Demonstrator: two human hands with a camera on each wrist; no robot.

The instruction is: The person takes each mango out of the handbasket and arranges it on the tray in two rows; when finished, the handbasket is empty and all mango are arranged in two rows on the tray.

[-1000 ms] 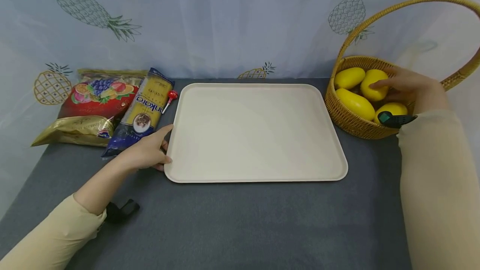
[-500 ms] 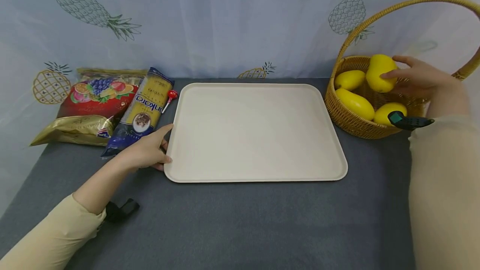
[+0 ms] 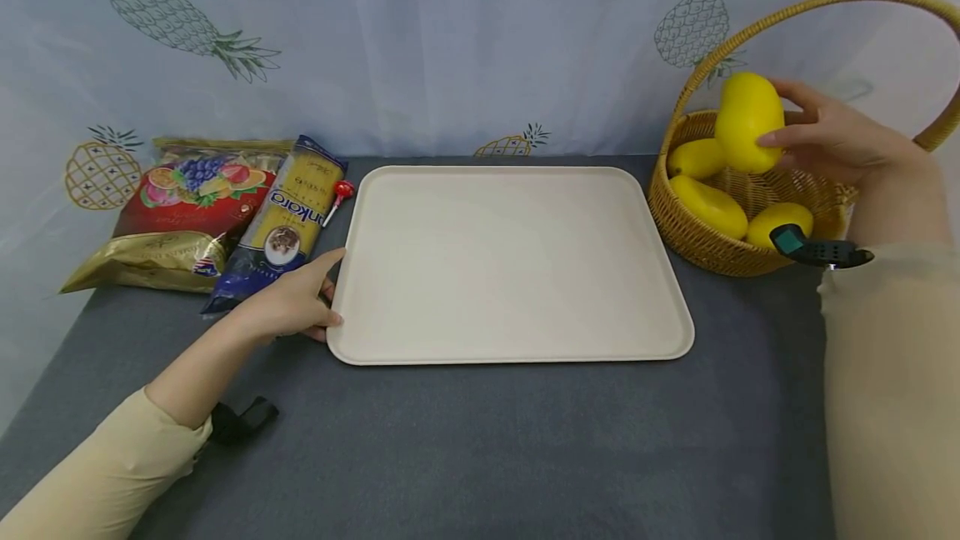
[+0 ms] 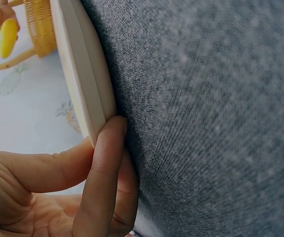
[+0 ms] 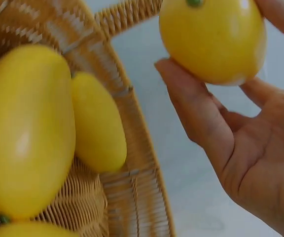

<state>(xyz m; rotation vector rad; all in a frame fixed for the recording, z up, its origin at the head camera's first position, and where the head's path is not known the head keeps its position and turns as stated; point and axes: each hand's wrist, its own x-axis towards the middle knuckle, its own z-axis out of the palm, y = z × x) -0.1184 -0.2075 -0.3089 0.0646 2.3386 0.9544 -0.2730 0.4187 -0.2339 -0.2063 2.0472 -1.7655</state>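
My right hand [image 3: 843, 136] grips a yellow mango [image 3: 748, 122] between thumb and fingers, just over the wicker basket [image 3: 716, 252]. Its green stem end shows in the right wrist view, where fingers curl about the mango [image 5: 213, 42]. Several other mangoes [image 3: 707, 207] lie inside the basket. At the left, my left hand [image 3: 296, 302] pinches the near-left edge of a cream rectangular tray [image 3: 510, 265] that lies on the grey cloth. In the left wrist view the thumb and a bent finger meet at the rim of the tray [image 4: 85, 69].
Left of the tray lie a red and gold bag [image 3: 198, 207] with printed fruit, a blue and yellow pasta packet [image 3: 281, 227] and a red lollipop [image 3: 342, 192]. The basket's tall handle [image 3: 825, 0] arches up. A pineapple-print curtain [image 3: 450, 48] hangs behind.
My right hand has lifted one mango up out of the basket and brought it slightly left. The left hand and the tray have stayed in place.
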